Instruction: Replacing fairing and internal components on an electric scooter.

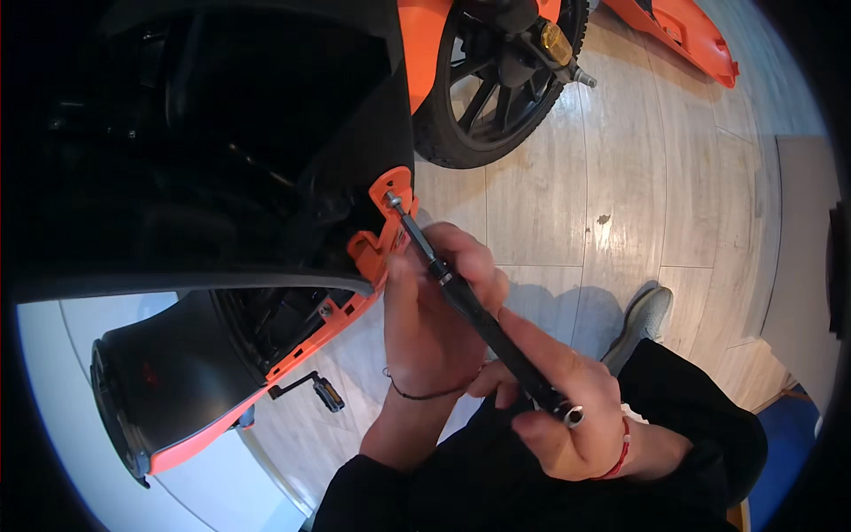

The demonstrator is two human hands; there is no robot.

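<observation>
A long socket driver (479, 317) with a black grip and metal shaft slants across the middle. Its bright tip meets a fastener at the orange trim panel's (390, 186) upper tab. My left hand (439, 310) is closed about the shaft near that panel, thumb on one side and fingers on the other; part of its grasp is hidden behind the tool. Lower right, my right hand (567, 399) wraps the rear of the grip, and the tool's hollow end pokes out past the fingers. The panel runs along the edge of a black scooter body (266, 177).
A spoked wheel (496, 97) with an amber turn signal (557, 43) stands beyond my hands. At the far right an orange body panel (687, 44) lies on the wood-look floor (620, 177). A pedal (328, 395) sticks out below the body. My shoe (647, 315) is on the right.
</observation>
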